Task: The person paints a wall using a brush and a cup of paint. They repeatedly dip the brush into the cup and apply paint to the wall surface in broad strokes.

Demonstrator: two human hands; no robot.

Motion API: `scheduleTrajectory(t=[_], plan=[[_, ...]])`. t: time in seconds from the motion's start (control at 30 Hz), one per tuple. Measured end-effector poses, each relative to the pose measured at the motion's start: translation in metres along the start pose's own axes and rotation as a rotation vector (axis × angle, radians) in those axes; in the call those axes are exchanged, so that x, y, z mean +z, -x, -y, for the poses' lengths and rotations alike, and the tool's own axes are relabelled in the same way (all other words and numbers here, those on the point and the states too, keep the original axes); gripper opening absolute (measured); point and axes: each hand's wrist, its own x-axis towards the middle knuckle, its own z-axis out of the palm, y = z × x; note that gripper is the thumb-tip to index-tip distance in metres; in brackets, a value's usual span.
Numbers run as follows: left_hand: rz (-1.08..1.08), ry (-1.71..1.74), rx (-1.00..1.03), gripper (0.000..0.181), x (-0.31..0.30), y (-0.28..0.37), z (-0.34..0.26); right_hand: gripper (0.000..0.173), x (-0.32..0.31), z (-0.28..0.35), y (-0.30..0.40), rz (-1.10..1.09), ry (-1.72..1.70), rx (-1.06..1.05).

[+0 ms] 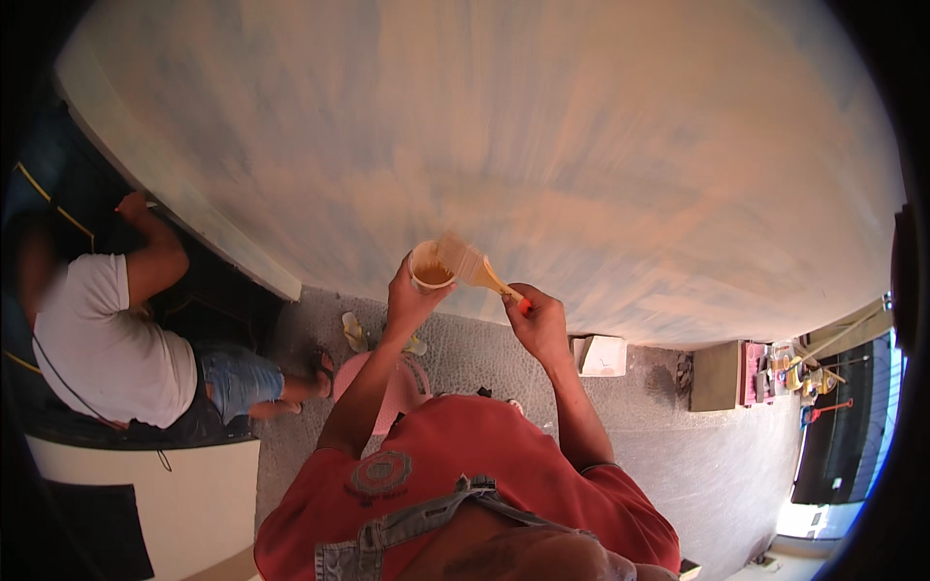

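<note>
My left hand [413, 303] grips a small pale cup [423, 254] with brownish liquid inside. In my right hand [538, 319] is a wide flat paintbrush [483, 274], held by the end of its wooden handle, which has a red tip. The brush's bristles lie over the cup's right rim; whether they touch it I cannot tell. Just beyond both hands rises a wall [596, 167], streaked with peach, grey and bluish brush marks.
Left, another person in a white shirt [116, 341] works at the wall's edge, one arm raised. Below my left arm stands a pink perforated container [356, 374], with flip-flops [354, 332] near it. To the right are a white box [601, 356] and a cabinet [716, 376] beside cluttered items.
</note>
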Motion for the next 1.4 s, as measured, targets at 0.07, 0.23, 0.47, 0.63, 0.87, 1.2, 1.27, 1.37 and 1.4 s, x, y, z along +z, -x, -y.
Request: scheduleTrajectory(t=[0.07, 0.23, 0.47, 0.63, 0.87, 1.2, 1.27, 1.37, 1.4], plan=[[0.011, -0.013, 0.032, 0.073, -0.004, -0.004, 0.002, 0.021, 0.005, 0.006, -0.001, 0.0, 0.013, 0.013], [0.054, 0.013, 0.058, 0.071, -0.007, -0.008, 0.005, 0.02, 0.017, 0.007, -0.001, -0.031, 0.063, -0.057], [0.089, 0.01, 0.122, 0.072, -0.012, -0.016, 0.01, 0.02, 0.029, 0.005, 0.004, -0.103, 0.018, -0.066], [0.105, 0.019, 0.089, 0.072, -0.015, -0.023, 0.007, 0.02, 0.027, 0.013, 0.003, -0.09, 0.024, 0.013], [0.075, -0.059, 0.149, 0.071, -0.025, -0.022, 0.008, 0.02, 0.033, 0.019, 0.003, -0.071, 0.039, -0.019], [0.131, -0.006, 0.097, 0.07, -0.031, -0.015, 0.005, 0.018, 0.026, 0.028, 0.012, -0.044, 0.17, -0.141], [0.133, -0.005, 0.1, 0.07, -0.034, -0.012, 0.002, 0.017, 0.027, 0.023, 0.014, -0.038, 0.161, -0.148], [0.125, 0.01, 0.09, 0.072, -0.033, -0.01, 0.017, 0.019, 0.026, 0.031, 0.016, -0.012, 0.138, -0.035], [0.123, -0.005, 0.083, 0.073, -0.033, -0.011, 0.017, 0.02, 0.027, 0.03, 0.016, -0.014, 0.106, -0.004]])
